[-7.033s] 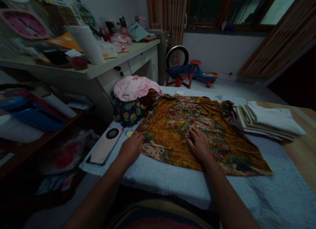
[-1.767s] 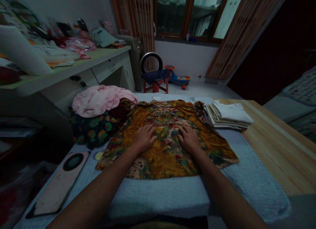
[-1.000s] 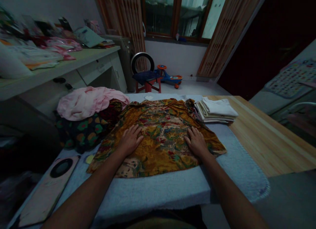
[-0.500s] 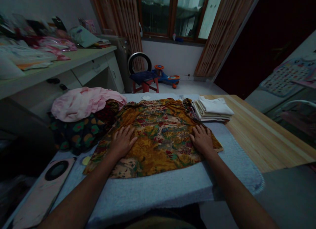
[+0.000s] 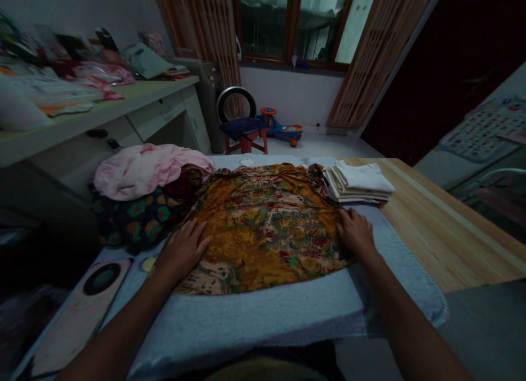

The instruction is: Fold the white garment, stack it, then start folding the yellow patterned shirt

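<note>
Mustard-yellow patterned garment point(image 5: 263, 236) lies spread on a pale blue cloth point(image 5: 255, 321) over the wooden tabletop point(image 5: 444, 233), its broad hem nearest the person, its far end narrower and rumpled. Main span of it sits between the two hands. Left grip point(image 5: 183, 250) released: palm down, fingers extended, resting on the garment's left side towards the near corner. Right grip point(image 5: 356, 233) likewise released, fingers slightly bent, laid over the right edge; the near right corner is hidden beneath hand and wrist. Folded stack point(image 5: 358, 182), white on top, stands beyond the right hand, just beside the garment's far right side. Beyond the left hand, a pink cloth point(image 5: 142, 170) heaped on dark spotted fabric point(image 5: 133, 214). Phone point(image 5: 80, 318) lies near the left forearm, camera side up.
</note>
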`<action>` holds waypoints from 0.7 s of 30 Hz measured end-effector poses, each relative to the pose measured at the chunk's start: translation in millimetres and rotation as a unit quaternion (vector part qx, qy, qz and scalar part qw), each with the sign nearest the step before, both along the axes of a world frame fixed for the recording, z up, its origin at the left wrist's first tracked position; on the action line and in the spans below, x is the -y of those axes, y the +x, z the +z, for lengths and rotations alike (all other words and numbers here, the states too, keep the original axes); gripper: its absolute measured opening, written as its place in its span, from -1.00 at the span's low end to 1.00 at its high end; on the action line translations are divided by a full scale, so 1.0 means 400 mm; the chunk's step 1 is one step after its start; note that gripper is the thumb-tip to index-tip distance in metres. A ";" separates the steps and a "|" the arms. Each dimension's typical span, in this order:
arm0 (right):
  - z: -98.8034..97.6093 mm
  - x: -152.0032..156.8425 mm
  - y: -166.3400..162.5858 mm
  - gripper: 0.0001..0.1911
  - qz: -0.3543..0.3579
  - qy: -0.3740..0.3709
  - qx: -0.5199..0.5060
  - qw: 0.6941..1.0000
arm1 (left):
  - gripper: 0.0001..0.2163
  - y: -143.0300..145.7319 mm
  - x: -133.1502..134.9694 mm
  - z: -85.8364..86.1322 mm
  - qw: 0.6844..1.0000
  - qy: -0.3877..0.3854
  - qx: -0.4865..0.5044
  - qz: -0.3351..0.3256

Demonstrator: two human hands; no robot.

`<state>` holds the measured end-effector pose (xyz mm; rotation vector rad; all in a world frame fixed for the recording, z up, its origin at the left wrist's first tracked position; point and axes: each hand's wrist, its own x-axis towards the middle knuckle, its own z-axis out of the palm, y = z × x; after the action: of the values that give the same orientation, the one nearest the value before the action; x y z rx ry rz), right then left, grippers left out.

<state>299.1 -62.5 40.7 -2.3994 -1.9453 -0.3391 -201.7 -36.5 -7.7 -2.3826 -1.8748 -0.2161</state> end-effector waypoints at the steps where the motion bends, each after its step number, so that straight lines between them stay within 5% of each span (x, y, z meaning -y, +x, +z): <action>1: 0.010 0.004 0.004 -0.53 0.004 0.000 -0.002 1.000 | -0.50 -0.010 0.010 0.003 1.000 0.002 0.003 -0.002; 6: 0.041 0.040 -0.011 -0.59 0.034 0.038 -0.013 0.999 | -0.66 -0.030 0.082 0.046 0.997 0.005 0.058 -0.057; 9: 0.038 0.081 -0.064 -0.82 0.153 -0.017 -0.061 0.986 | -0.77 -0.011 0.138 0.089 0.989 -0.052 0.087 -0.111; 13: 0.032 0.145 -0.148 -0.85 0.301 -0.113 -0.157 0.934 | -0.83 0.024 0.193 0.142 0.966 -0.160 0.120 -0.161; 21: 0.052 0.190 -0.193 -0.65 0.313 -0.173 -0.108 0.927 | -0.72 0.043 0.214 0.179 0.963 -0.211 0.035 -0.166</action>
<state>221.8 -138.5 61.3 -1.6965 -2.6644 0.3046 -184.3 -122.2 64.0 -3.0072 -1.6685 0.0898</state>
